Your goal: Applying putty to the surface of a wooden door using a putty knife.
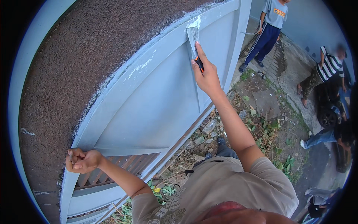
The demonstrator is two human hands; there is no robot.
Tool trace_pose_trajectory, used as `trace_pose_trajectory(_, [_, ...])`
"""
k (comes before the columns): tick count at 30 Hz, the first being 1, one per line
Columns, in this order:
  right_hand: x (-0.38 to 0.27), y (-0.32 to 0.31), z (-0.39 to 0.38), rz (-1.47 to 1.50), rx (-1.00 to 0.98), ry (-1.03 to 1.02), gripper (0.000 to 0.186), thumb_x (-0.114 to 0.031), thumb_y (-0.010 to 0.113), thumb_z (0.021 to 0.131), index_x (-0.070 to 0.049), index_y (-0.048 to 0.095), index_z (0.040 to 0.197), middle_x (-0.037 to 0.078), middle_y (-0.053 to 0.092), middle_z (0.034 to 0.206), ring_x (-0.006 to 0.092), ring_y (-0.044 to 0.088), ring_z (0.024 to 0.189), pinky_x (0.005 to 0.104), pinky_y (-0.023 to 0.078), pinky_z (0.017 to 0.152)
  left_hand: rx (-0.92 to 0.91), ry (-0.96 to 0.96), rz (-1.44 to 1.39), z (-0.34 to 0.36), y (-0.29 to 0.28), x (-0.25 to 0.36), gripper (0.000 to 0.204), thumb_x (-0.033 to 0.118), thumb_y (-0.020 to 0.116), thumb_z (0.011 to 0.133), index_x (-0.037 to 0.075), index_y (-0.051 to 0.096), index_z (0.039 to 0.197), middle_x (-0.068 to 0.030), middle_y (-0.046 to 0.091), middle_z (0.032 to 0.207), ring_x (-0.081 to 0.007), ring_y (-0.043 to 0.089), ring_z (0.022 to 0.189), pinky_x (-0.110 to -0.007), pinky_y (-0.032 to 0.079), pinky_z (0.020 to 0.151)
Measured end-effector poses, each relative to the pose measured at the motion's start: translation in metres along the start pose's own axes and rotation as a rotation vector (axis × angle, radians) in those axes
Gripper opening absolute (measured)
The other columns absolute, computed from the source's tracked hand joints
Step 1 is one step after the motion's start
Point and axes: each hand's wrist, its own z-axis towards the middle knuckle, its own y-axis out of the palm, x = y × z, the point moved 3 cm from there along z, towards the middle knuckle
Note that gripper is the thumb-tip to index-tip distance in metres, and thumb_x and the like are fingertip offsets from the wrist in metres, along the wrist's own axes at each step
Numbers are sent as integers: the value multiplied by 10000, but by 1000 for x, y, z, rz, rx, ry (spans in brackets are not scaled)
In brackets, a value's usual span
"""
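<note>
My right hand (pixel 207 76) is closed around the black and orange handle of a putty knife (pixel 192 36), forefinger stretched along it. The wide blade lies against the upper frame of a light blue-grey panelled door (pixel 149 97), beside a smear of white filler (pixel 195 23). Thinner white streaks (pixel 141 68) mark the same frame further left. At the lower left, my left hand (pixel 84 160) is by the door's edge, its fingers curled in. A small pale tip shows between those fingers, too small to name.
A rough brown wall (pixel 67 67) borders the door. Rubble (pixel 209 127) and weeds (pixel 287 164) cover the ground below. A person in a grey shirt (pixel 275 14) stands at the upper right; a person in a striped shirt (pixel 330 64) and a vehicle wheel (pixel 327 118) are further right.
</note>
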Motion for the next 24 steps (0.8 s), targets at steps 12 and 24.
trace_pose_trajectory(12, [-12, -9, 18, 12, 137, -51, 556, -147, 592, 964, -140, 416, 1491, 128, 607, 753, 223, 584, 643, 331, 482, 653, 5, -12, 40, 0, 7, 2, 407, 338, 254, 1084, 10, 472, 984, 0, 324, 561, -83, 220, 482, -235, 196, 469])
trace_pose_trajectory(24, [-11, 1, -26, 136, 42, 48, 486, -193, 564, 1009, -154, 450, 1480, 66, 577, 736, 114, 470, 606, 258, 445, 617, 35, -50, 102, 3, 1, 1, 346, 276, 264, 1079, 6, 462, 990, -3, 320, 559, -81, 188, 460, -221, 210, 459])
